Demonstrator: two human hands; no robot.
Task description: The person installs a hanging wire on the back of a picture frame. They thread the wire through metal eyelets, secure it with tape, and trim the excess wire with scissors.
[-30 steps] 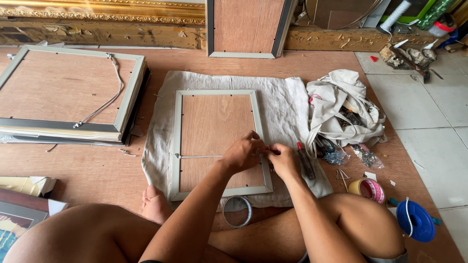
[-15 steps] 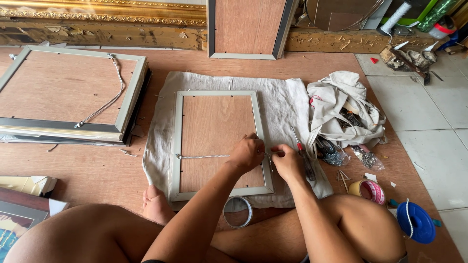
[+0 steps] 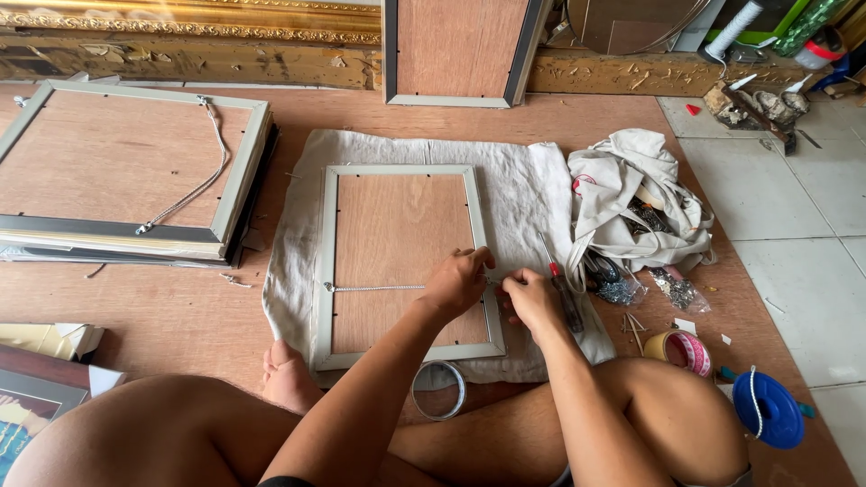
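Left hand (image 3: 458,281) and right hand (image 3: 530,299) apparently pinch cord (image 3: 374,288) at frame (image 3: 326,261) edge.

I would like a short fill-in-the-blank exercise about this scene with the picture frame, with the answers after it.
1. The grey picture frame lies face down on a white ____.
2. A thin cord runs across the frame's ____ back from its left edge.
3. The left hand and right hand meet at the frame's ____ edge.
4. The blue spool lies by the person's ____ knee.

Answers: cloth; wooden; right; right
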